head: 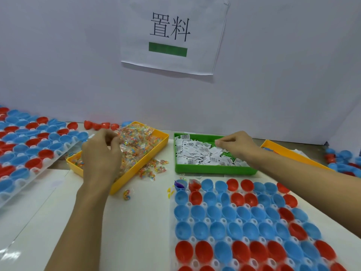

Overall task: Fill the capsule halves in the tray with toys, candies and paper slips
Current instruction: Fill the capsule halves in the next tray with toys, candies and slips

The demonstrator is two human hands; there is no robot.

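Hands: two, a left hand [101,153] and a right hand [237,143].
Bins: three, namely a yellow bin [156,141] of candy packets, a green bin [213,170] of paper slips, and a second yellow bin [289,151] (only partly seen).
Capsule trays: two, the near tray [197,222] and the left tray [64,147].
Capsule halves, red and blue: too many to count (likewise packets and slips).
Wall sign [172,36]: one.
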